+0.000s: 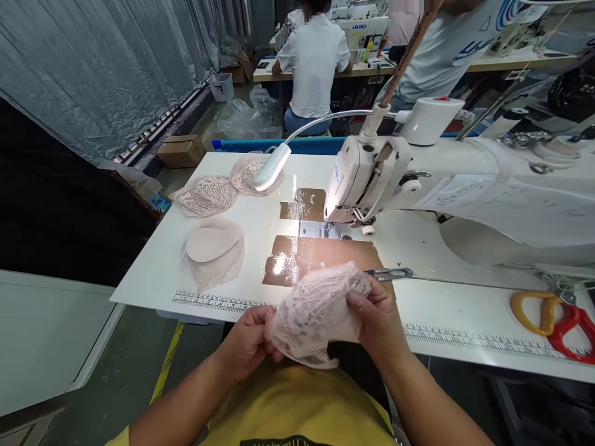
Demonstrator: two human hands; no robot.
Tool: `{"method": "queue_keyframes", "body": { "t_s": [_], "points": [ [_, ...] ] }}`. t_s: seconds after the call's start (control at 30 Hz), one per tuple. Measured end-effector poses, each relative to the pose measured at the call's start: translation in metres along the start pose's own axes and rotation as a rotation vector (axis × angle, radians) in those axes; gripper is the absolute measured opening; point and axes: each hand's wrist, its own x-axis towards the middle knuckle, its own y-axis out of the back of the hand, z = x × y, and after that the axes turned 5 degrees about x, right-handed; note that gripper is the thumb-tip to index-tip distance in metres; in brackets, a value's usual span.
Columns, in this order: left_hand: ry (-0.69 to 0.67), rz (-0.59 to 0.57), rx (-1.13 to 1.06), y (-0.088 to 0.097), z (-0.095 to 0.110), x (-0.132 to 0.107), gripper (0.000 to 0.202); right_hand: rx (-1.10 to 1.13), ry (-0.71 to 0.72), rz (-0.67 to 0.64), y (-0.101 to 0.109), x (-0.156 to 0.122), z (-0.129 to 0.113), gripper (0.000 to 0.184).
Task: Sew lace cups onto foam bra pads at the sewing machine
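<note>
A pale pink lace bra cup [316, 310] is stretched between my two hands, just over the front edge of the sewing table. My left hand [253, 341] pinches its left edge. At the upper right edge, my right hand [376, 313] grips it with thumb and fingers. Behind it stands a white sewing machine [357, 179], its needle area over a metal plate. On the table's left lie a smooth beige cup piece on lace [215, 244] and two joined lace cups [209, 195]. Thread snips [390, 273] lie right beside my right hand.
Orange and red-handled scissors [542, 313] lie at the right. Brown tape [283, 260] covers part of the table around the needle plate. A lamp on a bendy neck [274, 166] reaches over the table. A person in a white shirt [313, 62] sits ahead; another stands at the right.
</note>
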Motion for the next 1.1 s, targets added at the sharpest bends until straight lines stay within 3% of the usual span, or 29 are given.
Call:
{"method": "queue_keyframes", "body": {
  "t_s": [0.07,0.1,0.13,0.17,0.23,0.3,0.37,0.43,0.57,0.7,0.97,1.1],
  "points": [
    [-0.178,0.008,0.197,0.012,0.017,-0.004,0.019,-0.021,-0.003,-0.076,0.003,0.001,-0.007,0.025],
    [-0.307,0.04,0.308,0.016,0.028,-0.005,0.007,-0.05,-0.012,-0.154,0.002,0.002,-0.01,0.023],
    [-0.414,0.046,0.424,0.017,0.038,-0.005,0.012,-0.089,-0.027,-0.251,0.0,0.002,-0.013,0.02],
    [-0.487,0.023,0.545,0.017,0.048,-0.004,0.035,-0.134,-0.046,-0.358,-0.004,0.002,-0.014,0.016],
    [-0.493,-0.094,0.785,0.011,0.061,0.001,0.066,-0.23,-0.065,-0.547,-0.012,0.002,-0.015,0.009],
    [-0.373,-0.232,0.931,0.003,0.066,0.009,0.059,-0.322,-0.011,-0.637,-0.019,0.003,-0.014,0.007],
    [-0.251,-0.315,0.953,-0.004,0.063,0.016,0.031,-0.417,0.098,-0.623,-0.023,0.005,-0.013,0.007],
    [-0.193,-0.332,0.91,-0.006,0.056,0.022,0.019,-0.513,0.202,-0.548,-0.024,0.007,-0.012,0.008],
    [-0.151,-0.318,0.834,-0.006,0.05,0.028,0.023,-0.623,0.302,-0.392,-0.024,0.01,-0.016,0.013],
    [-0.161,-0.319,0.797,-0.008,0.059,0.033,0.025,-0.665,0.348,-0.285,-0.025,0.015,-0.02,0.016],
    [-0.188,-0.316,0.827,-0.014,0.075,0.049,0.022,-0.727,0.336,-0.234,-0.023,0.024,-0.026,0.018],
    [-0.126,-0.335,0.787,-0.015,0.075,0.058,0.025,-0.736,0.307,-0.199,-0.021,0.025,-0.029,0.019]
  ]
}}
